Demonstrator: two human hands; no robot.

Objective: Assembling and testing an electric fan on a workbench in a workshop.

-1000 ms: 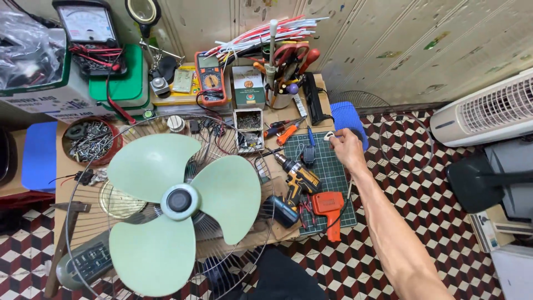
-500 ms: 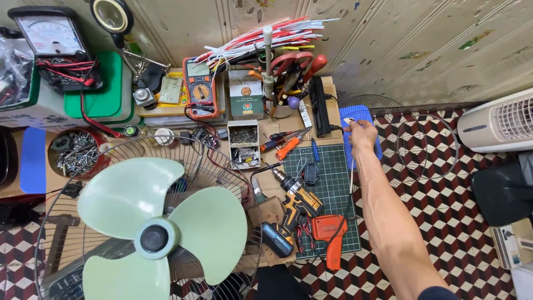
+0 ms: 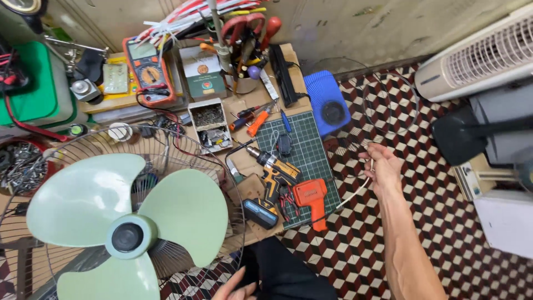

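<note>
My right hand (image 3: 383,169) is out over the checkered floor, right of the worktable, shut on a thin wire hoop (image 3: 413,100) with a white strip (image 3: 352,195) trailing back toward the table edge. My left hand (image 3: 236,286) shows only partly at the bottom edge, fingers apart and holding nothing, just below the wire fan guard (image 3: 236,183). A pale green three-blade fan (image 3: 127,222) lies inside that guard at the lower left. A yellow-and-black cordless drill (image 3: 275,183) and an orange gun-shaped tool (image 3: 311,197) lie on the green cutting mat (image 3: 302,141).
The crowded table holds an orange multimeter (image 3: 147,69), a small parts box (image 3: 208,125), screwdrivers and a cup of tools (image 3: 239,50). A blue stool (image 3: 327,103) stands beside it. A white tower fan (image 3: 477,55) and a black fan base (image 3: 461,133) are on the right.
My right hand has moved off the table to the right and lower, over the floor, taking the hoop with it. My left hand has come into view at the bottom.
</note>
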